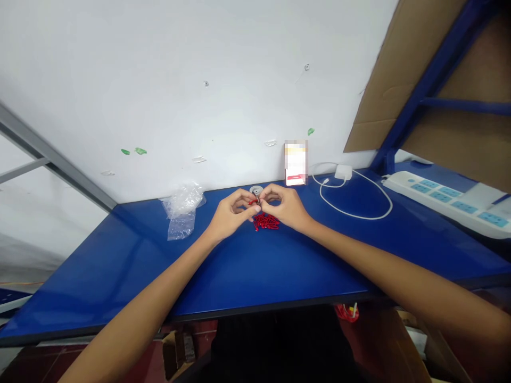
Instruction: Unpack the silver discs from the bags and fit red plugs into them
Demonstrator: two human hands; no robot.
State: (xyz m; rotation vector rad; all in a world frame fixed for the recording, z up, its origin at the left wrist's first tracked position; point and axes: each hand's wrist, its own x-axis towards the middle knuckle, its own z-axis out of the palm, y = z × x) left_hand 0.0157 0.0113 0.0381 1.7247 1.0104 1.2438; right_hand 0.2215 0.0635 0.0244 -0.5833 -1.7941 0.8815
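My left hand [232, 214] and my right hand [284, 205] meet over the middle of the blue table, fingertips pinched close together. Between them is a thin, dark, shiny piece [257, 197], too small to name surely. A bit of red cord [252, 201] shows at my left fingertips. My right thumb and forefinger close on the dark piece. Just below the fingers lies a pile of short red cords [266, 222], several of them with small pale ends. Right behind the hands is a small round white disc [256, 189], partly hidden by the fingers.
Crumpled clear plastic bags [182, 207] lie to the left. A lit phone [296, 164] leans on the white wall. To the right, a white charger [343, 172] with a looped cable [371, 218] lies near a power strip [451, 199]. The table's dark front edge [271, 307] is near my body.
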